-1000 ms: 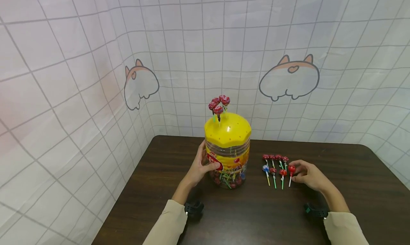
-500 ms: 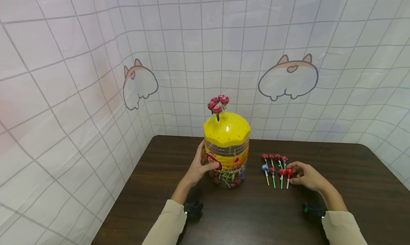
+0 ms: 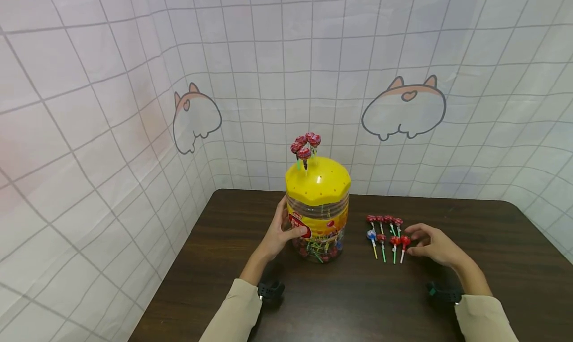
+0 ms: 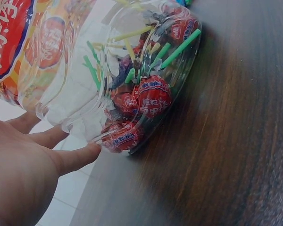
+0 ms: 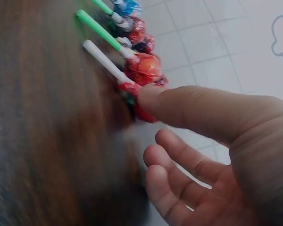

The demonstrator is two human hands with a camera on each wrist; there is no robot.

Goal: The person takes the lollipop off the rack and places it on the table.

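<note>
My left hand (image 3: 278, 235) holds the side of a clear candy jar (image 3: 318, 225) with a yellow lid (image 3: 319, 180), thumb across its label and fingers behind. Lollipops (image 4: 153, 96) with green and yellow sticks show through the jar's base in the left wrist view. Several red-wrapped lollipops (image 3: 304, 153) stand upright in the lid. My right hand (image 3: 434, 245) is beside a red lollipop (image 3: 405, 240) with a white stick, at the right end of the front row. In the right wrist view the thumb (image 5: 188, 110) overlaps its head, while the other fingers are spread apart from it.
Two rows of lollipops lie on the dark wooden table (image 3: 349, 302), including a blue one (image 3: 371, 235) at the front left. A white grid-patterned curtain (image 3: 313, 58) with animal drawings hangs behind and to the left.
The white-stick red lollipop has shifted slightly left, closer to its neighbour. My right hand moved left with it, then drew a little back to the right. The left hand and jar stay put.
</note>
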